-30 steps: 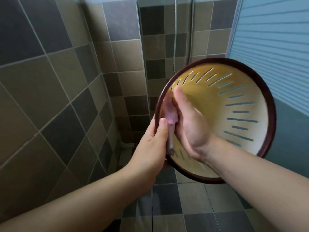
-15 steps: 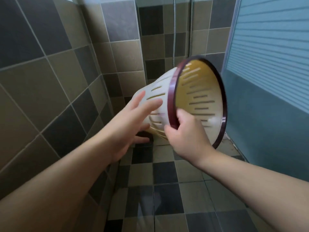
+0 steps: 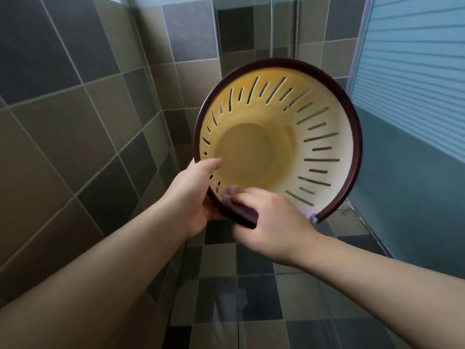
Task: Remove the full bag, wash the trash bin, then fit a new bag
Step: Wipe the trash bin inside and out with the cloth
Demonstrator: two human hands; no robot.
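My right fingers (image 3: 241, 195) pinch a purple cloth (image 3: 230, 193) against the slotted trash bin (image 3: 276, 147) just inside its dark rim, probably wiping it. My left hand (image 3: 198, 195) grips the rim, thumb inside, holding the bin's open mouth towards me above the tiled floor (image 3: 251, 298). Both forearms reach forward.

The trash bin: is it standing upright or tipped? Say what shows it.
Tipped: the trash bin is held off the floor, its open mouth and inside bottom facing the camera.
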